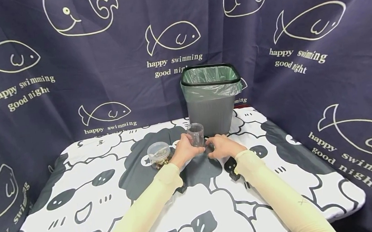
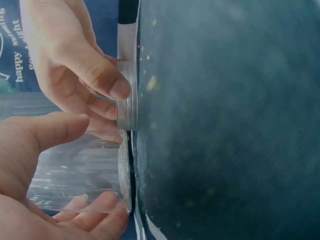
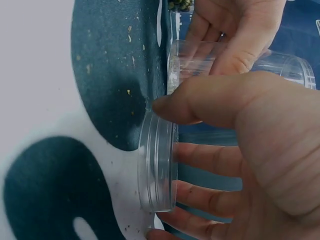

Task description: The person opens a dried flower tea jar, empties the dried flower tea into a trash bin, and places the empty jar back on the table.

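Note:
A clear empty-looking plastic jar [image 1: 195, 132] stands upright on the dark patch of the cloth. My left hand [image 1: 186, 149] holds it low down, thumb on one side and fingers on the other, as the left wrist view shows. Just right of the jar, my right hand [image 1: 222, 146] pinches a clear ridged lid [image 3: 158, 165] between thumb and fingers. That lid lies flat on the cloth, its edge close beside the jar's base; the head view mostly hides it behind the fingers.
Left of my left hand sits a clear tub [image 1: 159, 154] with dried, mixed-coloured bits inside. A grey bin [image 1: 210, 114] with a green-tinted liner stands right behind the jar. Small crumbs dot the cartoon-printed cloth [image 1: 113, 194]. Dark printed curtains [image 1: 110, 74] surround the table.

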`<move>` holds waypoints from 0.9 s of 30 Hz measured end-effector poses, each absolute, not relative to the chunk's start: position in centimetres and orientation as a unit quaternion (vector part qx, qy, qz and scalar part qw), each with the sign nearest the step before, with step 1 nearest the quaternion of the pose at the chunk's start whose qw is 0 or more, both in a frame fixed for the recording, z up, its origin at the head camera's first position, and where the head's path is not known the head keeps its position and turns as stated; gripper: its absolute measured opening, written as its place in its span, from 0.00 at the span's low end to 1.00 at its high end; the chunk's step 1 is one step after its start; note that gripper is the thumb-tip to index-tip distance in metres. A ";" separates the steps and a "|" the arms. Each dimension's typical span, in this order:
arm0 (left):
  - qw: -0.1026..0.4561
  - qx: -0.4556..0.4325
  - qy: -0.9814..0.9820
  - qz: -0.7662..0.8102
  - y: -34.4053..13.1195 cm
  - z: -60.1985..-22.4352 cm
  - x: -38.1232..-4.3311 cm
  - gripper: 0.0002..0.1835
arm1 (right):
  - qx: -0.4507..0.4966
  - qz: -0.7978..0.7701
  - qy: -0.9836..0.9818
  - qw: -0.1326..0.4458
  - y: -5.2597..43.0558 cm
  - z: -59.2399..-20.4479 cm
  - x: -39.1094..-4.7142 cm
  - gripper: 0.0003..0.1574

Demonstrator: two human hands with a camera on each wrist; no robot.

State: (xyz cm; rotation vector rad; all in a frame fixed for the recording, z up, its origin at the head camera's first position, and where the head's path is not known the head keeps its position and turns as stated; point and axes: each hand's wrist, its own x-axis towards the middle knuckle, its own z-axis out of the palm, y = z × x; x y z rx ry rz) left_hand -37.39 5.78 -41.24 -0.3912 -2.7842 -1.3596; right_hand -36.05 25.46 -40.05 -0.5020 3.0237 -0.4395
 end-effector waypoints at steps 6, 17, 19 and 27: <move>0.009 -0.135 -0.893 -0.428 5.7 -41.4 -37.4 0.39 | -0.152 -0.136 0.979 0.026 25.4 -40.3 -36.3 0.39; -0.005 -0.144 -0.887 -0.439 5.4 -41.7 -37.3 0.38 | -0.148 -0.131 0.980 0.028 25.5 -40.1 -36.2 0.41; -0.004 -0.146 -0.885 -0.442 5.3 -41.6 -37.3 0.38 | -0.148 -0.130 0.980 0.027 25.5 -40.0 -36.2 0.40; -0.010 -0.146 -0.882 -0.448 5.3 -41.8 -37.3 0.38 | -0.159 -0.133 0.978 0.018 25.6 -39.7 -36.1 0.39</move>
